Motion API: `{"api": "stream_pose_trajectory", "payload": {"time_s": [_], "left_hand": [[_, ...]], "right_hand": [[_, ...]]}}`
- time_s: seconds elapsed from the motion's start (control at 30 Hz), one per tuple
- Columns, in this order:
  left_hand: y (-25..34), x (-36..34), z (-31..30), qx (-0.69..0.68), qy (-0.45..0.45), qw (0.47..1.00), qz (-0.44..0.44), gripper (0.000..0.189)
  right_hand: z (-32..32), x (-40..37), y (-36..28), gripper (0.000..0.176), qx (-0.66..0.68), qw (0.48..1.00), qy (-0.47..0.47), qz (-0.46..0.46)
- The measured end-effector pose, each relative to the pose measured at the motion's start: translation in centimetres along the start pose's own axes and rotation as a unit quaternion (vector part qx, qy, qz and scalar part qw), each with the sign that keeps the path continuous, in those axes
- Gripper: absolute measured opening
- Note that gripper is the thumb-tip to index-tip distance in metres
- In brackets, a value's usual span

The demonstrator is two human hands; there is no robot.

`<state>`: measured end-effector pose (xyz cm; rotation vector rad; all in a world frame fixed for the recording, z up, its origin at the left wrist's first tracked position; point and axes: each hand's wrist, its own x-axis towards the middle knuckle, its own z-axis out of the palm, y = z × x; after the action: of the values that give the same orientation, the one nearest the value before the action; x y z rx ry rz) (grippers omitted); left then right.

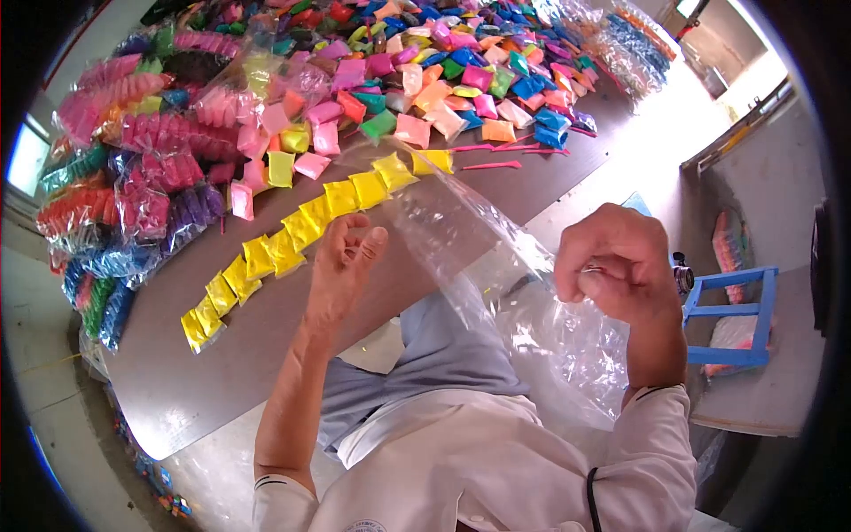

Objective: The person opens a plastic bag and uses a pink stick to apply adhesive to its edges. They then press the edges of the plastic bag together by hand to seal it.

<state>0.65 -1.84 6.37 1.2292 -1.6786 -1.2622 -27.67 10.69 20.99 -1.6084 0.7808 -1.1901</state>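
My right hand [618, 263] is closed round the edge of a long clear plastic bag [496, 257]. The bag stretches from that fist up to the far end of a row of yellow packets [306, 222], and its lower part hangs over my lap. My left hand [348, 257] is raised beside the middle of the row, fingers loosely curled and thumb apart, with nothing visible in it. The yellow packets lie overlapping in a curved line on the dark table [168, 390]. The far end of the row shows through the clear film.
A big heap of small coloured packets [425, 80] covers the back of the table. Bundled packets in clear bags [160, 168] are piled at the left. Several pink strips [492, 165] lie beyond the row. A blue frame [731, 310] stands at the right.
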Motion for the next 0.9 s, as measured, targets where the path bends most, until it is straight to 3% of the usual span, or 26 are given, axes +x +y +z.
{"api": "stream_pose_trajectory", "payload": {"time_s": [0.07, 0.2, 0.27, 0.33, 0.47, 0.6, 0.7, 0.77, 0.83, 0.9], "left_hand": [[-0.2, -0.1, 0.5, -0.032, -0.043, 0.999, 0.006, 0.064], [-0.3, -0.4, 1.0, -0.086, -0.058, 0.995, -0.006, 0.067], [-1.0, -0.4, 0.6, -0.160, -0.055, 0.985, -0.024, 0.065], [-1.3, -0.2, 0.0, -0.165, -0.037, 0.985, -0.044, 0.064], [-4.3, 0.6, -0.9, -0.205, -0.037, 0.975, -0.075, 0.064], [-4.2, -0.3, -0.9, -0.181, -0.047, 0.982, -0.021, 0.051], [-3.3, -1.2, -0.4, -0.170, -0.076, 0.982, 0.028, 0.038], [-4.2, -1.8, -0.4, -0.168, -0.010, 0.986, -0.010, 0.035], [-4.1, -2.0, -0.7, -0.185, 0.014, 0.983, 0.012, 0.035], [-4.3, -2.6, -1.3, -0.199, 0.042, 0.979, 0.028, 0.035]], "right_hand": [[-1.1, -0.2, 0.4, 0.022, -0.002, 0.999, -0.036, -0.032], [-2.4, -0.1, 1.0, 0.026, 0.061, 0.995, -0.080, 0.014], [-2.9, 0.0, 1.5, 0.029, 0.055, 0.993, -0.093, 0.038], [-3.2, 0.2, 2.2, 0.030, 0.151, 0.978, -0.138, 0.048], [-2.9, 0.9, 1.5, 0.034, 0.148, 0.969, -0.181, 0.081], [-2.9, 2.5, 3.0, 0.033, 0.136, 0.971, -0.180, 0.075], [-3.2, 3.4, 4.4, 0.033, 0.046, 0.991, -0.118, 0.038], [-4.1, 3.6, 5.4, 0.030, -0.017, 0.996, -0.072, 0.051], [-5.4, 3.3, 6.4, 0.027, -0.078, 0.994, -0.028, 0.064], [-6.4, 2.8, 7.7, 0.023, -0.144, 0.975, 0.076, 0.149]]}}
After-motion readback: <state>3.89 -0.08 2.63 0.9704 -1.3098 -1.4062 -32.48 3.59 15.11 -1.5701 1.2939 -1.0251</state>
